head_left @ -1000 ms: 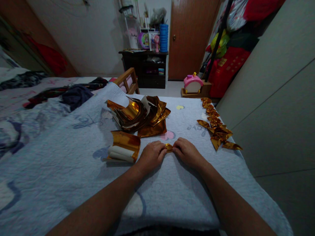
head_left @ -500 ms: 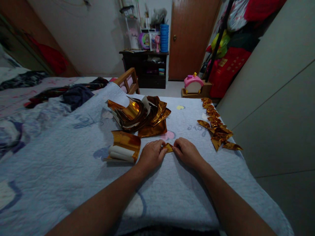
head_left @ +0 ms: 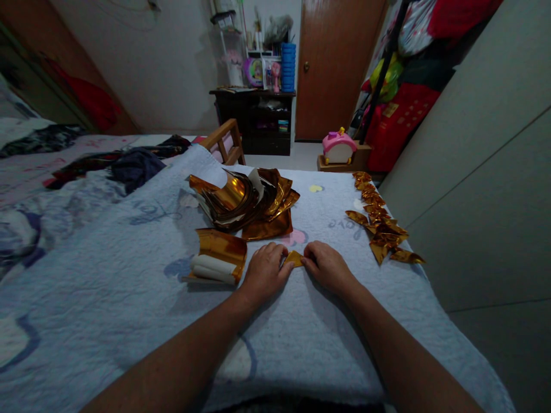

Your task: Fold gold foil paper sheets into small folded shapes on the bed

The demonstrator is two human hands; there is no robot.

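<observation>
A small folded piece of gold foil paper [head_left: 295,258] lies between my hands, just above the light blue bedcover. My left hand [head_left: 266,268] pinches its left side between thumb and fingers. On the right side, the fingers of my right hand [head_left: 326,264] are closed on its other corner. Left of my left hand lies a curled stack of gold foil sheets [head_left: 221,246] with white backs showing. Beyond it spreads a larger fanned pile of gold foil sheets [head_left: 235,198]. Several folded gold foil pieces [head_left: 381,226] form a row along the bed's right edge.
The light blue bedcover [head_left: 336,344] lies under everything. Rumpled dark clothes [head_left: 135,166] are at the left. A dark cabinet [head_left: 253,123], a wooden door [head_left: 338,69] and a pink toy [head_left: 339,148] stand beyond the bed. A pale panel [head_left: 486,189] rises along the right.
Both hands stay in nearly the same place on the foil piece. A little more of its gold surface shows between the fingers now.
</observation>
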